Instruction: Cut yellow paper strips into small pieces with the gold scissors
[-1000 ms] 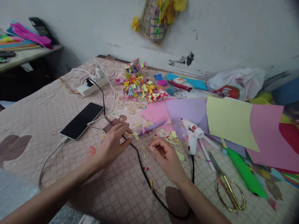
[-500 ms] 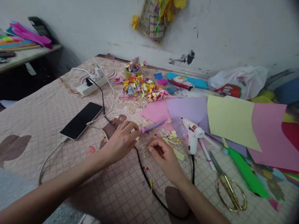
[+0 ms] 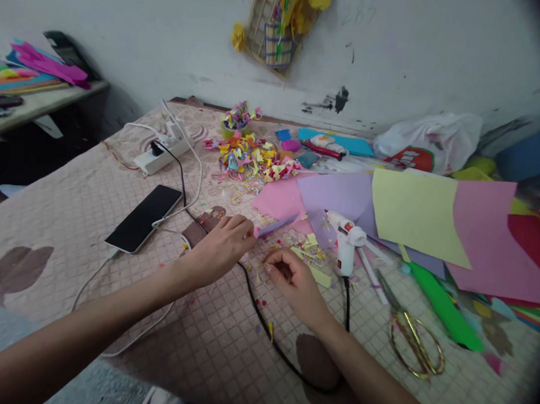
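Note:
My left hand [image 3: 226, 246] is held above the cloth-covered table with its fingers bent and pressed together. Whatever they may pinch is hidden. Just past its fingertips is a narrow purple paper piece [image 3: 278, 224] with a pinkish end; whether they touch, I cannot tell. Facing it is my right hand [image 3: 296, 284], thumb and forefinger closed in a pinch; anything between them is too small to make out. Small paper scraps [image 3: 308, 250] lie scattered beyond both hands. Right of them stands a white glue gun [image 3: 346, 249], its black cord [image 3: 263, 320] looping below my hands.
Gold-handled scissors [image 3: 411, 332] and a green paper piece [image 3: 444, 307] lie at the right. Coloured sheets [image 3: 418, 217] spread behind. A phone [image 3: 144, 218] on a white cable and a power strip [image 3: 163, 153] lie left. A heap of tiny paper pieces [image 3: 254, 155] sits at the back.
My left hand has shifted slightly right, nearer the purple paper's end. The right hand keeps its pinch almost in place. The whole view has moved a little.

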`<state>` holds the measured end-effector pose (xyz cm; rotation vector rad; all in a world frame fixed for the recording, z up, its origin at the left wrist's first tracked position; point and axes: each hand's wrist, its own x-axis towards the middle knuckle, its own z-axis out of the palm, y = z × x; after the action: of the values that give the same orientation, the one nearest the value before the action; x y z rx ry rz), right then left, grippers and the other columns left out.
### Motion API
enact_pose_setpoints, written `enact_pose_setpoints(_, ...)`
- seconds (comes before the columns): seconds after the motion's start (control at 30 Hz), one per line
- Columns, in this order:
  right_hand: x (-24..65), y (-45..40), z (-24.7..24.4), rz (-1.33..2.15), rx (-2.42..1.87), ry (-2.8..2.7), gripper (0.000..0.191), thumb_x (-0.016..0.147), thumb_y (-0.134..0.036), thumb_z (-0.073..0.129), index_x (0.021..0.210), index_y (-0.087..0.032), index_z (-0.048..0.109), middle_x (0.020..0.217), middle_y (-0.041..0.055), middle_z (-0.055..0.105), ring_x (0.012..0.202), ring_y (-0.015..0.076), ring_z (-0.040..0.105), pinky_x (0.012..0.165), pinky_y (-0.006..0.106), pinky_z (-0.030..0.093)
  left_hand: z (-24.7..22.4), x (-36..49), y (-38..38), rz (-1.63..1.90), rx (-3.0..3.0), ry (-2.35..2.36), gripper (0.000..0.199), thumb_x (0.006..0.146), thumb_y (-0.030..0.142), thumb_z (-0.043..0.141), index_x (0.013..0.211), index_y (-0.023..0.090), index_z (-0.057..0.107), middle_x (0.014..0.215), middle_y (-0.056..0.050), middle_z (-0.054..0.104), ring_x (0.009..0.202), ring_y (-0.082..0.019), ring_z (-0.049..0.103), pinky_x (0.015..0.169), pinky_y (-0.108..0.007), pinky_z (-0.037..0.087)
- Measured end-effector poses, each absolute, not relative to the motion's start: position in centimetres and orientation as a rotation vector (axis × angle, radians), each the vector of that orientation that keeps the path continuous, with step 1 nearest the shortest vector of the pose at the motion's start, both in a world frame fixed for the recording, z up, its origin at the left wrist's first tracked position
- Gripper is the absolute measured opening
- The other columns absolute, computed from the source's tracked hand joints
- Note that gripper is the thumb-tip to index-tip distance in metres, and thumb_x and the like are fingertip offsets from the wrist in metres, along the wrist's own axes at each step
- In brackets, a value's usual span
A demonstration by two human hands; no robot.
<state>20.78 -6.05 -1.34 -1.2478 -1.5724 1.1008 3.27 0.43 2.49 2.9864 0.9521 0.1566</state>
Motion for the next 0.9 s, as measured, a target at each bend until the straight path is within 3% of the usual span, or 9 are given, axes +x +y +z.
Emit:
enact_pose_setpoints(0.27, 20.7, -6.0, -1.4, 1.097, -1.255, -1.566, 0.008, 0.079, -0.014, 0.049, 0.075, -0.019, 0.052, 0.073, 0.0003, 0.052, 0.067, 0.0136, 0.049, 0.059, 0.025, 0.039, 3.1, 3.3, 0.8, 0.090, 3.043, 0.864, 0.009, 0.081, 0.012, 0.046, 0.078, 0.016, 0.053, 0.087, -0.009, 0.053, 0.087, -0.023, 0.044, 0.077, -0.039, 0.036)
enact_pose_setpoints(0.57, 20.7, -6.0, -1.5, 1.085, -1.241, -1.571, 0.008, 0.079, -0.013, 0.049, 0.074, -0.019, 0.052, 0.072, 0.0001, 0.052, 0.067, 0.0136, 0.048, 0.060, 0.026, 0.039, 2.5, 3.0, 0.7, 0.241, 2.863, 0.934, 0.012, 0.084, 0.014, 0.044, 0.077, 0.016, 0.054, 0.083, -0.006, 0.056, 0.085, -0.020, 0.047, 0.079, -0.035, 0.037)
enact_pose_setpoints(0.9, 20.7, -6.1, -1.6, 1.096, -1.236, -1.570, 0.008, 0.080, -0.013, 0.050, 0.075, -0.019, 0.052, 0.075, 0.0006, 0.052, 0.069, 0.0139, 0.049, 0.061, 0.025, 0.040, 0.8, 1.6, 0.2, 0.846, 2.486, 1.217, 0.007, 0.083, 0.016, 0.047, 0.079, 0.019, 0.053, 0.077, -0.001, 0.059, 0.080, -0.016, 0.054, 0.088, -0.036, 0.039)
